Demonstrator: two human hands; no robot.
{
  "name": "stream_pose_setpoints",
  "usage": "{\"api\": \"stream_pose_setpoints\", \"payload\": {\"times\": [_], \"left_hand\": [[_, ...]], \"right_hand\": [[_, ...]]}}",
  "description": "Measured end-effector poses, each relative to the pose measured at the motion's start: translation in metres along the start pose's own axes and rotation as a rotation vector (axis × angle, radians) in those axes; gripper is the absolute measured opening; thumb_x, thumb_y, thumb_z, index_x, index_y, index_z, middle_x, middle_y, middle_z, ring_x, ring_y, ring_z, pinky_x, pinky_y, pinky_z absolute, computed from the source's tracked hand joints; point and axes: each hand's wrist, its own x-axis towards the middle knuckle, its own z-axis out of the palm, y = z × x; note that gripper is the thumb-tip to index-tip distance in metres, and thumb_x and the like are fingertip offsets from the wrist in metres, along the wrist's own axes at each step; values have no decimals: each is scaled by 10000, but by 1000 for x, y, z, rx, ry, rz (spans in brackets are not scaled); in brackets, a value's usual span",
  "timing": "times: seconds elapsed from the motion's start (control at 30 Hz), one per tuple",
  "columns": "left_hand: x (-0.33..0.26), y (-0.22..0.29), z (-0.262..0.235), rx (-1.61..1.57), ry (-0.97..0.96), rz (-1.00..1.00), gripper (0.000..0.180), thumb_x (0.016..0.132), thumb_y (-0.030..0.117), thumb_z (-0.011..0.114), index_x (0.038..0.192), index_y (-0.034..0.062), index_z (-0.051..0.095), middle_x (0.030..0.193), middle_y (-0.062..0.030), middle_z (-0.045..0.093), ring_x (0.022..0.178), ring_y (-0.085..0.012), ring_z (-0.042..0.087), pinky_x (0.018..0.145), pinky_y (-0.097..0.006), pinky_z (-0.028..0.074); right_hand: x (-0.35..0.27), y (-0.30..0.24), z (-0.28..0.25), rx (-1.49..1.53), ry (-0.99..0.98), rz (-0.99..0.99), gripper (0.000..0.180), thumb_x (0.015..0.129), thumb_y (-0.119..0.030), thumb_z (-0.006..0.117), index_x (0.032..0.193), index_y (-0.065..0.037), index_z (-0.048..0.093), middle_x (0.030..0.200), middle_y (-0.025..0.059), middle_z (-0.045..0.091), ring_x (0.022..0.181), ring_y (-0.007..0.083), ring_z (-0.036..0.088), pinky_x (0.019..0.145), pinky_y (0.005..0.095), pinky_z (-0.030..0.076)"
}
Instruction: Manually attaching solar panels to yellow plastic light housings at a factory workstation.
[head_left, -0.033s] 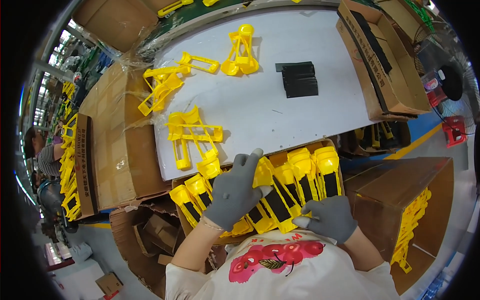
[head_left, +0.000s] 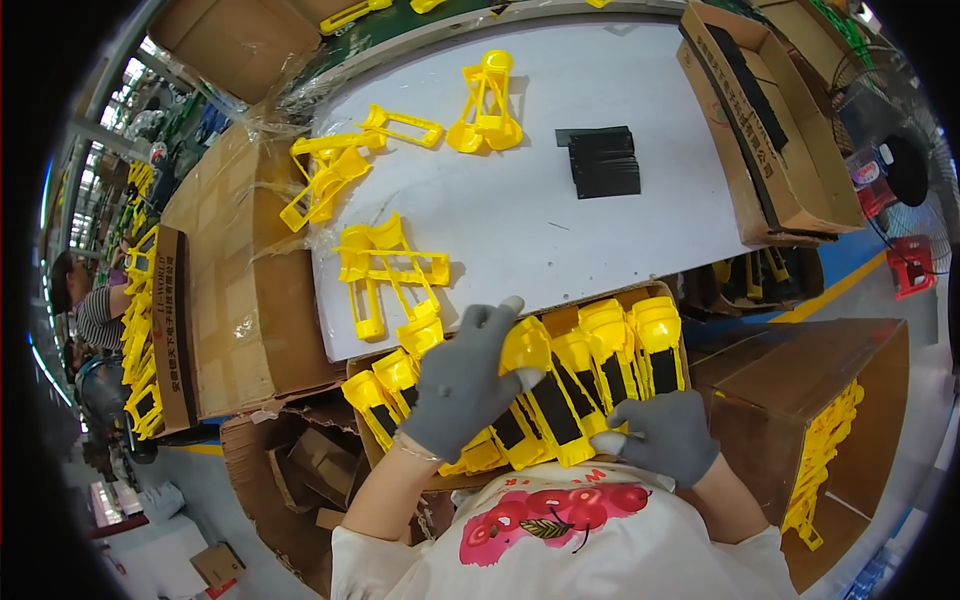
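Both my hands wear grey gloves. My left hand (head_left: 462, 385) is closed on the rounded upper end of a yellow plastic frame (head_left: 527, 347), thumb and fingers on either side of it. A black strip (head_left: 556, 410) runs along that frame's middle. At the frame's lower end, my right hand (head_left: 664, 436) is curled with its thumb against the yellow edge; its other fingertips are partly hidden. Under and around my hands, a cardboard box (head_left: 655, 288) holds several more such frames (head_left: 656, 325), packed side by side with their rounded ends away from me.
On the white table (head_left: 480, 225) lie loose yellow frames (head_left: 392, 262) and a stack of black strips (head_left: 604, 165). A long open carton (head_left: 790, 190) stands at the right edge. A large box (head_left: 235, 270) is at the left, and another with yellow frames (head_left: 820, 470) at the lower right.
The whole view shifts very slightly. Both hands keep their places on the yellow frame.
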Motion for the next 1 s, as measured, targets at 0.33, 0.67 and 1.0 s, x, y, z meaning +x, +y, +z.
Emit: {"api": "stream_pose_setpoints", "payload": {"times": [0.33,0.67,1.0], "left_hand": [[66,-169,-51,460,315,18,286,683,-3,662,945,109,687,1080,-72,629,1069,-310,531,833,-373,499],[93,-157,-79,-254,231,-128,212,804,165,707,928,-5,683,817,-69,678,709,-155,628,673,-254,473],[66,-130,-84,-1219,139,-328,373,864,183,610,1182,6,527,851,-96,599,627,-124,614,411,-161,422]], "right_hand": [[80,42,-48,97,326,142,198,813,-270,706,791,-75,679,617,88,627,528,174,616,515,271,467],[144,41,-48,63,182,49,200,823,-263,697,853,-66,688,658,67,647,562,152,601,558,261,465],[166,91,-64,-17,441,73,172,820,-226,696,879,-66,672,713,75,658,605,188,617,570,277,468]]}}
